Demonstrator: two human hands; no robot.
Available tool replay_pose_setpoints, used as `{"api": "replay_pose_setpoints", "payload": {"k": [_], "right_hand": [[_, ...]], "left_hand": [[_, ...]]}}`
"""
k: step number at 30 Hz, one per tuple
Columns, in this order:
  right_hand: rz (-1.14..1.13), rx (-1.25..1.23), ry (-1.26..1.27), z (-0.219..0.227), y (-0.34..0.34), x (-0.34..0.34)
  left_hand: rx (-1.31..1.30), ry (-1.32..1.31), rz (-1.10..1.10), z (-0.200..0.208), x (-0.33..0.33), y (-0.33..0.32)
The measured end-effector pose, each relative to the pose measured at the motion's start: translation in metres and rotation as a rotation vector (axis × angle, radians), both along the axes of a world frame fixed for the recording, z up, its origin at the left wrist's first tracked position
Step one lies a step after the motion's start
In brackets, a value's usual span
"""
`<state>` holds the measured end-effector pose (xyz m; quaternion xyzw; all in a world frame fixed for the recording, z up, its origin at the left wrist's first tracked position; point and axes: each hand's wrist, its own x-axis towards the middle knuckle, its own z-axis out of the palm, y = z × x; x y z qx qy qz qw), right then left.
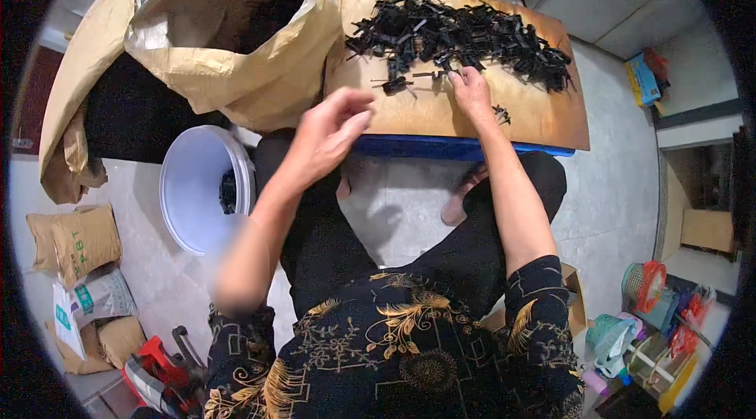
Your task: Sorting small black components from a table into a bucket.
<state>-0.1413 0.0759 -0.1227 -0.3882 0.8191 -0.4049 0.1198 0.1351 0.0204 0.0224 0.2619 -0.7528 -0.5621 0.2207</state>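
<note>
A low board-topped table [425, 116] carries a large heap of small black plastic parts [441, 29], spread along its far side. My right hand [470, 92] is closed at the heap's near edge, its fingertips pinched on a black plastic part [429, 75] with thin arms. My left hand [335, 131] hovers over the table's near left edge, slightly blurred. Its thumb and fingers are apart, with nothing seen between them. Between the hands, a separate black part [396, 86] lies on the board. A few small dark bits [501, 114] lie beside my right wrist.
A big open paper sack [236, 76] with dark contents stands left of the table. Below it is a white bucket [197, 183] with a black piece inside. Filled bags [79, 246] and a red tool [153, 380] lie at left, plastic baskets [618, 340] at lower right.
</note>
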Motion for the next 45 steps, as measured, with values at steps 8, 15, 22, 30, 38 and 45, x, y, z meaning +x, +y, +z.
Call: {"api": "replay_pose_setpoints", "payload": {"k": [8, 15, 22, 30, 38, 45], "right_hand": [[-0.008, -0.131, 0.102, 0.012, 0.016, 0.003], [0.198, -0.252, 0.449, 0.062, 0.031, 0.032], [0.414, -0.251, 0.761, 0.081, 0.038, 0.04], [0.581, -0.356, 0.75, 0.085, 0.044, 0.046], [0.644, -0.386, 0.73, 0.076, 0.043, 0.046], [0.46, -0.266, -0.045, 0.075, 0.035, 0.064]], "left_hand": [[0.72, -0.005, -0.022, -0.065, -0.094, -0.027], [0.965, 0.077, -0.062, -0.072, -0.098, -0.036], [0.96, 0.122, -0.252, -0.066, -0.091, -0.034], [1.135, 0.107, -0.361, -0.052, -0.077, -0.034], [1.143, 0.114, -0.282, -0.066, -0.072, -0.027], [0.727, 0.112, -0.145, -0.057, -0.078, -0.021]]}}
